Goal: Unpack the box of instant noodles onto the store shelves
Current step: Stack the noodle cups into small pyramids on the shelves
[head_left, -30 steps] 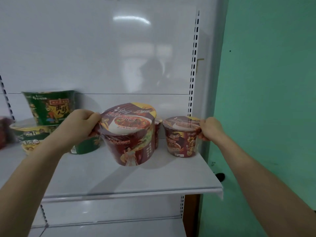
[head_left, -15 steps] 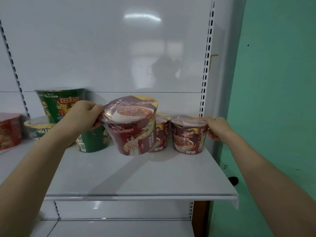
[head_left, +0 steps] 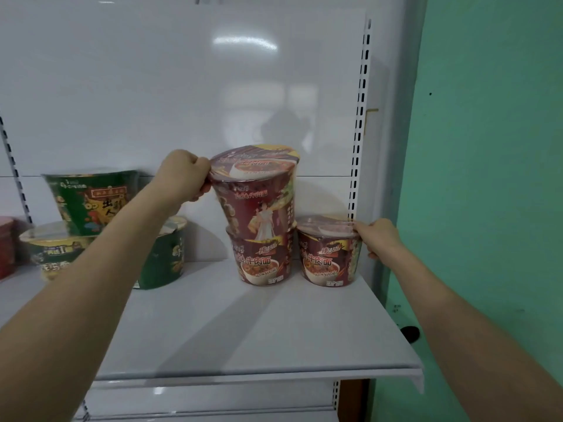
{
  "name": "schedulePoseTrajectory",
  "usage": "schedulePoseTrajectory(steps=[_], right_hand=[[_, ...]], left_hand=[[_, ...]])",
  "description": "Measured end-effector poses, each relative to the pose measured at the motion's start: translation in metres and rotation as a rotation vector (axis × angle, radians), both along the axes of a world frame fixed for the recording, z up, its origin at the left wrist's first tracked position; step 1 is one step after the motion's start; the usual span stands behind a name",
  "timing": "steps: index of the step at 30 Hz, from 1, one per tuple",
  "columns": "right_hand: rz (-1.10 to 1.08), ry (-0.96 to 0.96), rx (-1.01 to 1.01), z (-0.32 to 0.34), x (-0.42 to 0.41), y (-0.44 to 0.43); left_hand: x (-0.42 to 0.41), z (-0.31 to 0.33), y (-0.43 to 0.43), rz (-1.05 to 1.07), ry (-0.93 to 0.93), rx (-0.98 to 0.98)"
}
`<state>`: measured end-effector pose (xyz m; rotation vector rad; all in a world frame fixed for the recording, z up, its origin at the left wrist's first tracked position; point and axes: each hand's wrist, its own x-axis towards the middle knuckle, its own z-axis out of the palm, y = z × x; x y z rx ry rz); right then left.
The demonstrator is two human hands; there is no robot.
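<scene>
Head cam, single view. Person stands at a white shelf (head_left: 243, 330) at the right end of the unit, with a green wall (head_left: 487, 178) to the right.

Left hand (head_left: 185, 175): fingers curled, gripping the left rim of the top red noodle cup (head_left: 259, 196). That cup sits on the lid of the lower red noodle cup (head_left: 262, 260), leaning slightly. Cannot tell whether its full weight is on it.

Right hand (head_left: 379, 239): thumb on the lid edge, fingers curled against the side wall, pinching the right red noodle cup (head_left: 330, 257). This cup stands upright on the shelf, just beside the lower red one and close to the slotted upright (head_left: 359, 117) at the back right corner.

All three red cups are at the rear of the shelf, near the back panel (head_left: 152, 86).

Left of them, partly behind the left forearm: a dark green cup (head_left: 164, 257) on the shelf, a pale-lidded cup (head_left: 51, 251) further left, and another green cup (head_left: 88, 202) stacked above those. A red pack (head_left: 6, 245) is cut off at the far left edge; too little shows to identify it.
</scene>
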<state>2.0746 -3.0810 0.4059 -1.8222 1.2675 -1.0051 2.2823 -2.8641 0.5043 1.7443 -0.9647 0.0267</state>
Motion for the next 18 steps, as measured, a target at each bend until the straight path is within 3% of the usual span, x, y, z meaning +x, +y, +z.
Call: schedulePoseTrajectory(steps=[9,18], right_hand=[[0.019,-0.022,0.009,-0.004,0.001,-0.006],[0.072,-0.046,0.026,-0.002,0.016,-0.008]], left_hand=[[-0.005,0.004,-0.074,-0.089,0.013,0.061],[0.007,0.010,-0.091,-0.093,0.027,0.094]])
